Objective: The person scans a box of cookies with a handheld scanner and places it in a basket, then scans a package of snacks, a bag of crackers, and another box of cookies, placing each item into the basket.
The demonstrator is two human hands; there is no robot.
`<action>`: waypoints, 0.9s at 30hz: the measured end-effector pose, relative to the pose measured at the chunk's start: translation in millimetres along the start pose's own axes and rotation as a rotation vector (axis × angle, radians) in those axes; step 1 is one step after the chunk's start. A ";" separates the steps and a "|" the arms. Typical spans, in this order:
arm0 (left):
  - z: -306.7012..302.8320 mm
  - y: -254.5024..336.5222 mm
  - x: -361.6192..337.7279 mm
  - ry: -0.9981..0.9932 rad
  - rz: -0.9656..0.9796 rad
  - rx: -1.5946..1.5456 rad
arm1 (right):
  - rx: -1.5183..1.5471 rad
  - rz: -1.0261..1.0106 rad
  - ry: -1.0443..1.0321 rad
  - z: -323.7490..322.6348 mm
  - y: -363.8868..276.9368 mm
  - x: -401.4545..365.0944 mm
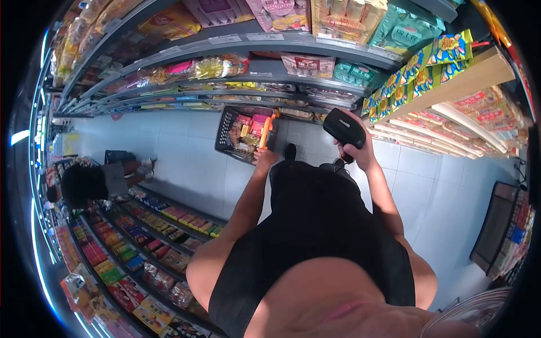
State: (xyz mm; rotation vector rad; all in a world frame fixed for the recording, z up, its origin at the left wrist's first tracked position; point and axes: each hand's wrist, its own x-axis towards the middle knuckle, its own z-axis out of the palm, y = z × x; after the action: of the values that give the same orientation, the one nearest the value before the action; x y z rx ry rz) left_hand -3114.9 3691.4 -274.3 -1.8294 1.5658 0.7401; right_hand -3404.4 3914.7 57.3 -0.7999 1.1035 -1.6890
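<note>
My left hand [264,158] is closed round the orange handle [267,130] of a black shopping basket [224,132]. Inside the basket lie several packaged goods [245,128] in red, pink and yellow wrapping. On the other side, my right hand [360,151] grips a black handheld barcode scanner [342,127], its head tilted up toward the shelves. The hand hides part of the scanner's grip. Just to the scanner's right are yellow-and-blue snack packets [414,73] in a cardboard display box.
Ahead of me run grey shelves [287,43] of bagged snacks. Stacked packages [468,121] rise on the right. More shelves of boxed goods [146,242] stand behind on the left. Another person [93,183] is in the tiled aisle [189,146] to the left, by a dark basket [117,156].
</note>
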 end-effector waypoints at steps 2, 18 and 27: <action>2.9 -9.8 24.6 -0.031 0.079 0.047 | -0.020 -0.006 0.015 4.4 0.8 0.6; -7.9 -25.4 79.6 -0.331 0.440 0.195 | -0.159 -0.079 0.179 23.4 -16.8 2.0; -21.1 -30.9 68.7 -0.327 0.521 0.018 | -0.176 -0.069 0.244 10.7 -21.4 -5.1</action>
State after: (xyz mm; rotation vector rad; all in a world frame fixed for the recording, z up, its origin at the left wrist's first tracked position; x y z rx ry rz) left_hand -3074.0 3634.4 -309.0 -1.2059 1.8239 1.1848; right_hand -3400.8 3919.5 81.0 -0.7620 1.4219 -1.7994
